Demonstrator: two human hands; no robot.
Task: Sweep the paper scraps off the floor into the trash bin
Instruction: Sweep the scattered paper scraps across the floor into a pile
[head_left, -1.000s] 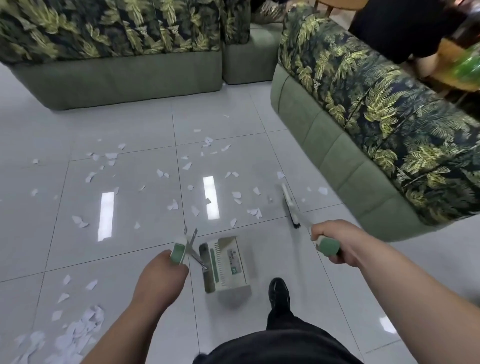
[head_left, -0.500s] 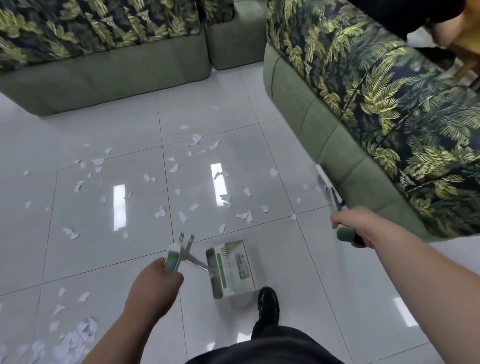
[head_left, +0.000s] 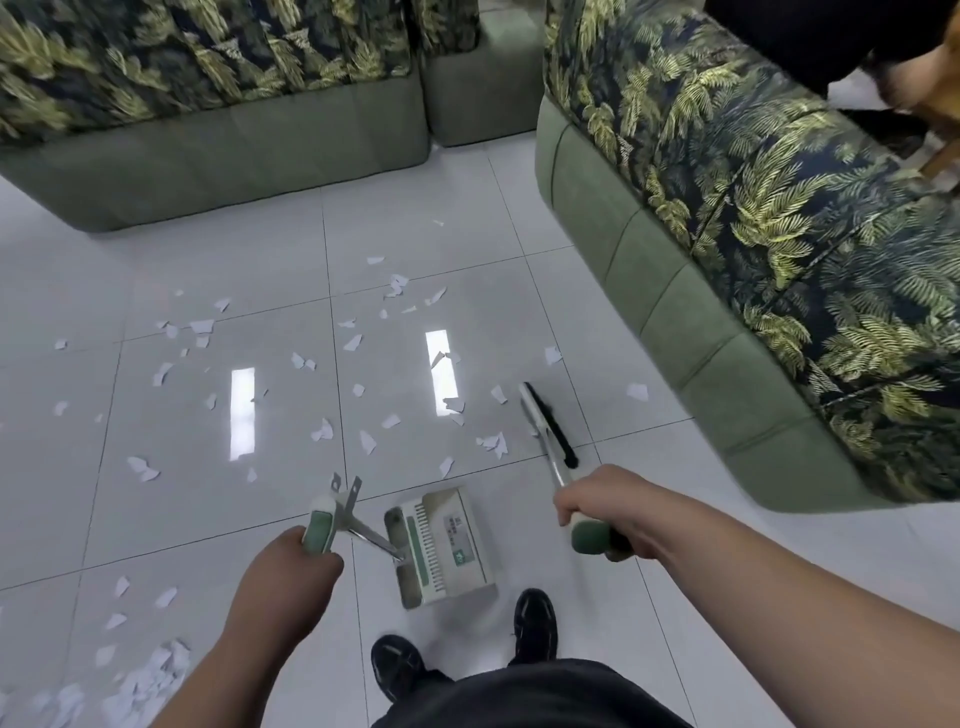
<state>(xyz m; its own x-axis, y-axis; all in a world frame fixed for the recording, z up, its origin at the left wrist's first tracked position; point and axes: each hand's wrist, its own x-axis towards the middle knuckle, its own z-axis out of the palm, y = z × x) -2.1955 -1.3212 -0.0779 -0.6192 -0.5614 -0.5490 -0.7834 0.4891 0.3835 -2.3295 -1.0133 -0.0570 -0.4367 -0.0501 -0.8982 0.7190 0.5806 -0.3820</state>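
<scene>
Both hands are closed on tools: the left hand (head_left: 291, 564) is wrapped around the green grip of the dustpan (head_left: 441, 551), and the right hand (head_left: 602, 512) is clenched on the green end of the broom (head_left: 548, 431) handle. The dustpan is rested flat on the floor (head_left: 597, 322) just ahead of the shoes (head_left: 535, 623), probably so that scraps can be drawn into it. The broom head is set down beyond the pan and to its right, outside the nearest paper scraps (head_left: 491, 441), which suggests a pull inward toward the pan.

Paper scraps are scattered over the tiles ahead and to the left, and a denser heap (head_left: 140, 686) is seen at the lower left. No trash bin is in view.

Room is limited on the right by the sofa (head_left: 727, 312), whose base runs close beside the broom; one scrap (head_left: 638, 392) lies between them. Another sofa (head_left: 208, 150) closes off the far edge. Open floor is left between.
</scene>
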